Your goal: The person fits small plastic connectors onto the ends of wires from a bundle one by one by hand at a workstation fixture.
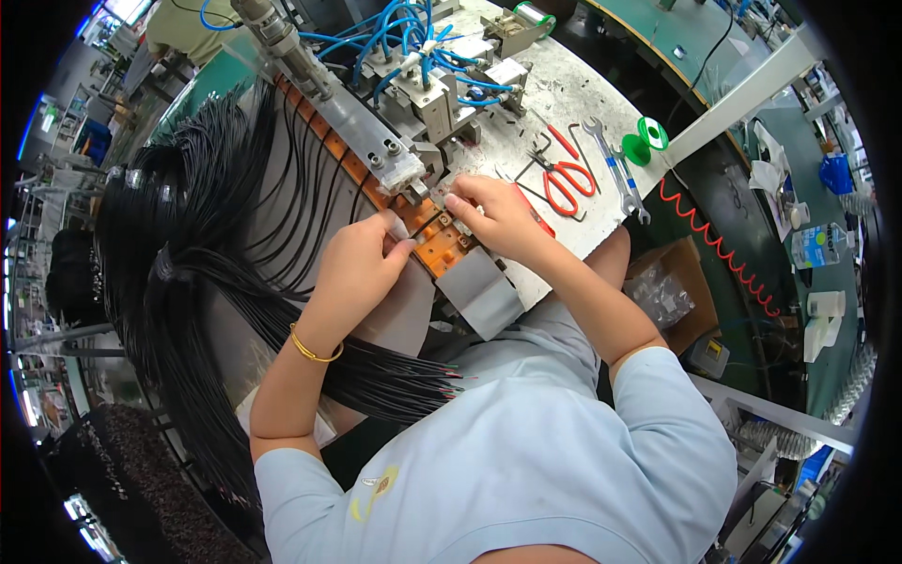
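Note:
Both hands work at the lower end of a long orange fixture strip fitted with small metal parts. My left hand is at the strip's left edge, thumb and forefinger brought together; what they pinch, if anything, is too small to see. Something pale covers a fingertip there. My right hand is closed beside the metal press head, its thumb and forefinger over the strip; whatever they hold is not distinguishable. Thin black cables run out from the strip's left side. A large bundle of black cables hangs to the left.
Blue air hoses loop over the machine behind the strip. Right of my right hand lie red-handled pliers, wrenches and a green spool. A grey plate juts toward my lap. A cardboard box holds clear bags.

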The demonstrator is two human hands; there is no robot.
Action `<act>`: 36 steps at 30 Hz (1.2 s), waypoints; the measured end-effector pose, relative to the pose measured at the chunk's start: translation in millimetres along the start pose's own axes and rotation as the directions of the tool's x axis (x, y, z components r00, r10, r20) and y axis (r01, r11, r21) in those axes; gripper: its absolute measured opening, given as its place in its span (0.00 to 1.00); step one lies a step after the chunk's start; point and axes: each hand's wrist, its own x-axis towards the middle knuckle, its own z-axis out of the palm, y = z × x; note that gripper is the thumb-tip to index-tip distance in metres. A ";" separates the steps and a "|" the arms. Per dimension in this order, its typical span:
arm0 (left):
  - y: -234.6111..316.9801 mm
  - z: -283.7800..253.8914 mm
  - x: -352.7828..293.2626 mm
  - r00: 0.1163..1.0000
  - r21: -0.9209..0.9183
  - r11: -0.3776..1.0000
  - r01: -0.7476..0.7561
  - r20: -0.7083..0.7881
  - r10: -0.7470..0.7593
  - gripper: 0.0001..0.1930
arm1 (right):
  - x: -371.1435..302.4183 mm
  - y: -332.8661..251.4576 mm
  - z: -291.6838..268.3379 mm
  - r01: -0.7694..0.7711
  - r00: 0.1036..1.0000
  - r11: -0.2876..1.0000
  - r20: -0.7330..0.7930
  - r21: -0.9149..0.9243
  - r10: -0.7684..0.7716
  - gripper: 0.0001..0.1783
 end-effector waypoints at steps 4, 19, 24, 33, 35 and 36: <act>5.4 2.3 0.1 0.996 0.138 0.990 -0.011 -0.087 0.023 0.09 | 3.8 14.9 12.5 -0.229 0.973 0.811 0.139 0.539 0.182 0.14; 25.2 -6.4 -20.4 0.984 0.055 0.988 -0.146 0.108 0.140 0.13 | -0.5 -11.9 -6.0 -0.259 0.926 0.854 -0.137 0.451 0.353 0.12; -8.5 -0.7 -0.8 0.997 -0.368 0.929 0.045 0.068 -0.021 0.14 | 4.1 -37.9 -3.8 0.219 0.975 0.976 -0.043 0.018 -0.218 0.06; -2.2 -8.4 1.1 0.972 -0.313 0.945 0.096 0.236 -0.021 0.14 | 1.7 -35.7 -1.9 0.140 0.989 0.982 0.026 0.128 -0.144 0.06; -13.3 -4.8 1.2 0.990 -0.332 0.942 0.040 0.138 0.006 0.14 | 1.1 -36.8 -2.8 0.118 0.992 0.981 0.032 0.152 -0.125 0.06; -14.7 -3.7 1.8 0.996 -0.340 0.940 0.011 0.091 0.021 0.15 | 0.0 -39.8 -3.8 0.070 0.995 0.978 0.052 0.194 -0.081 0.06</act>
